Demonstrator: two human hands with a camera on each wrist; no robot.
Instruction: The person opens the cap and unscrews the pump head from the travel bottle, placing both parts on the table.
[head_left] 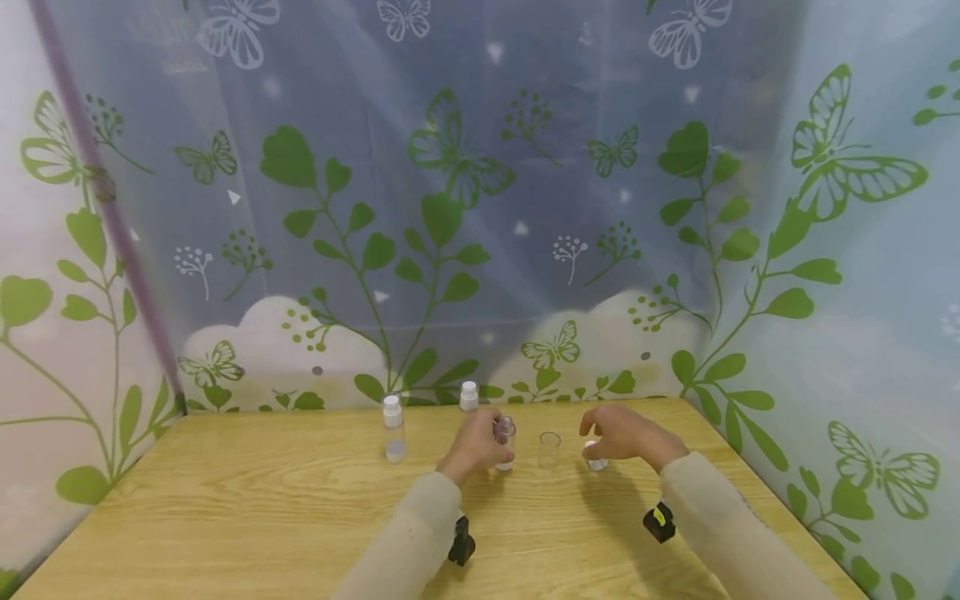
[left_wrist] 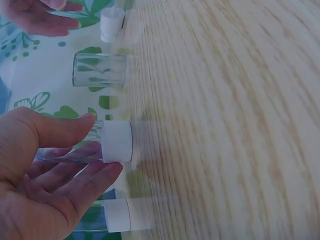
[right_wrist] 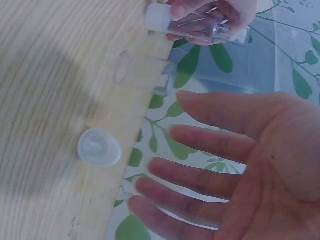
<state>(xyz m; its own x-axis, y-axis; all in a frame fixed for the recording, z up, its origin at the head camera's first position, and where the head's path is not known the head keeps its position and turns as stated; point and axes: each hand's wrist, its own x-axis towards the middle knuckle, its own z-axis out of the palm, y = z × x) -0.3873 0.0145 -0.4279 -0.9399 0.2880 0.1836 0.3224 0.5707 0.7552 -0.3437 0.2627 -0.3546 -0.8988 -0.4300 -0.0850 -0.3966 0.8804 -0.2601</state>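
Observation:
My left hand (head_left: 474,443) grips an upright clear bottle (right_wrist: 192,30) with a white base (left_wrist: 117,141), thumb on one side and fingers on the other. The base meets or nearly meets the wooden table. My right hand (head_left: 628,432), fingers spread and holding nothing, hovers close to a white pump top (right_wrist: 99,146) on the table. Between the two hands stands a clear cylindrical cap (head_left: 550,450), like a small cup. The left hand hides part of its bottle in the head view.
Two more bottles with white tops stand to the left: one clear bottle (head_left: 393,429) and one bottle farther back (head_left: 468,396), partly behind the left hand. The wooden table (head_left: 262,500) ends at a curtain (head_left: 337,275) printed with leaves and butterflies.

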